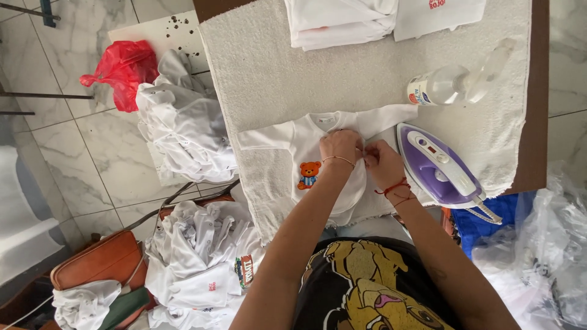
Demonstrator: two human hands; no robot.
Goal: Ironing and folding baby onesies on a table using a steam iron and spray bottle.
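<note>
At the centre of the frame a white baby shirt (306, 146) with a bear print lies on the towel-covered tabletop (275, 67). The left hand (340, 146) and right hand (380, 162) pinch its front, fingers clamped on the cloth, just left of the purple iron (437, 165).

Bare grey towel-covered worktop (275, 73) lies open beyond the white baby garment (318, 159); the purple-and-white steam iron (440, 168) and clear plastic spray bottle (455, 82) block the right, folded white clothes (339, 21) the far edge.

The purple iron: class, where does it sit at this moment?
In the head view, the purple iron rests on the towel-covered board, just right of the person's right hand and below the clear spray bottle.
</note>
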